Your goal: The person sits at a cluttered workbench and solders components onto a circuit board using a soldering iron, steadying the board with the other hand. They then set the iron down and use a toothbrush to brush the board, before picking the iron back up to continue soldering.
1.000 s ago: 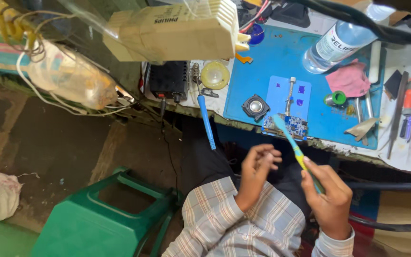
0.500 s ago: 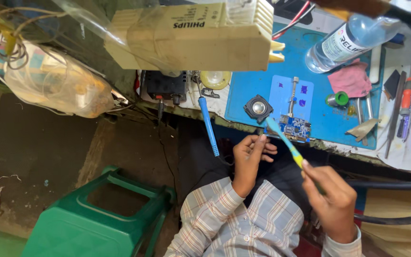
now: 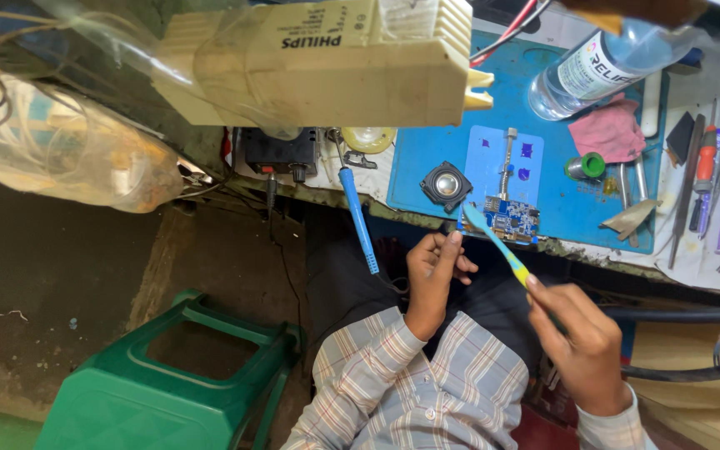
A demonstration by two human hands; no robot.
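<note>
A small blue circuit board [image 3: 517, 222] lies at the near edge of a blue work mat [image 3: 427, 171], below a white clamp fixture [image 3: 506, 158]. My right hand [image 3: 581, 342] grips a toothbrush [image 3: 502, 246] with a blue and yellow handle, and its head rests on the board's left part. My left hand [image 3: 433, 268] is curled, with thumb and forefinger pinched at the board's near left corner. Both sleeves are plaid.
A small round speaker [image 3: 447, 183], a green-capped jar [image 3: 587, 167], a pink cloth [image 3: 612, 133], a clear bottle [image 3: 597, 67] and hand tools [image 3: 710, 192] lie on the bench. A blue-handled soldering iron [image 3: 358, 218] hangs over the edge. A green plastic stool [image 3: 185, 375] stands at lower left.
My left hand has risen from my lap to the board's corner. The right hand keeps the toothbrush on the board. The view has shifted slightly.
</note>
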